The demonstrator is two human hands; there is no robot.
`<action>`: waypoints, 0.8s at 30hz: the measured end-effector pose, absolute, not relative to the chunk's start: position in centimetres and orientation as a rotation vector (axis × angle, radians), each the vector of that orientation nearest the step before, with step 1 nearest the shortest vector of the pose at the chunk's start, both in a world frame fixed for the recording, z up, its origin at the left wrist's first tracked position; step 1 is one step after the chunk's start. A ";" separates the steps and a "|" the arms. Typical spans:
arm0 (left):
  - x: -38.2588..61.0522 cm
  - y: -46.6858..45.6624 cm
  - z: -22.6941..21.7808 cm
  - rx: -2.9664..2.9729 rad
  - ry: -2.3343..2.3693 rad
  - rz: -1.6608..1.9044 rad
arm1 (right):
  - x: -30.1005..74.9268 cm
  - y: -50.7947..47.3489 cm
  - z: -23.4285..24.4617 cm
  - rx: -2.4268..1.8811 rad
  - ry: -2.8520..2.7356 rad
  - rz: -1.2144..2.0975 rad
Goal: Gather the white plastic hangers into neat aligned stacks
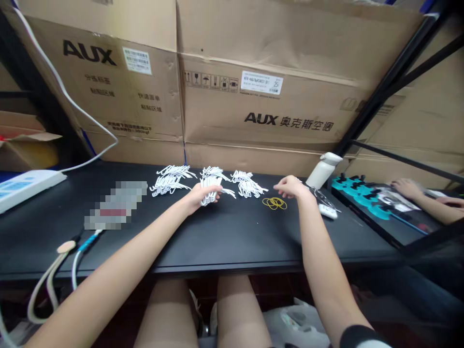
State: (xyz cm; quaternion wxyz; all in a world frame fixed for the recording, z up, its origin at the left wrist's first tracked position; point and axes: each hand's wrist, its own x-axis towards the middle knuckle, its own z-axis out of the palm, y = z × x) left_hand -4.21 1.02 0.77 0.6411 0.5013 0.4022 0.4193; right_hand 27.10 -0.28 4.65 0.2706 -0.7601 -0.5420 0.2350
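Observation:
My left hand [205, 194] is closed around a bundle of thin white hooks [210, 186], held just above the black table. Their curved ends stick out past my fingers and thin ends point right. More white hook bundles lie behind and beside it: some at the left [167, 185], one behind [214, 172], others at the right [251, 188]. My right hand [290, 187] hovers over the table with loosely bent fingers slightly apart and no visible object in them. Just below its fingertips lie several yellow rubber bands [274, 203].
Large cardboard boxes [217, 111] line the table's back. A white bottle [322, 170] and a white corded device [327, 211] stand right of my hand. At left are a pixelated object [116, 205] with a cable and a power strip [31, 186]. Another person's hand [408, 188] works beyond the rack.

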 end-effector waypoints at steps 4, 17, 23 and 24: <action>-4.2 1.1 0.8 1.134 0.957 0.972 | 27.7 -1.0 4.2 -2.308 -1.586 0.811; -4.2 1.4 0.4 1.068 0.973 1.030 | 27.6 -0.9 3.8 -2.276 -1.767 0.760; -4.0 1.3 0.6 1.013 0.953 1.063 | 26.8 -1.4 4.9 -1.660 -1.559 0.884; -4.0 1.3 0.7 0.998 0.947 1.066 | 26.0 -1.4 4.9 -1.543 -1.511 0.879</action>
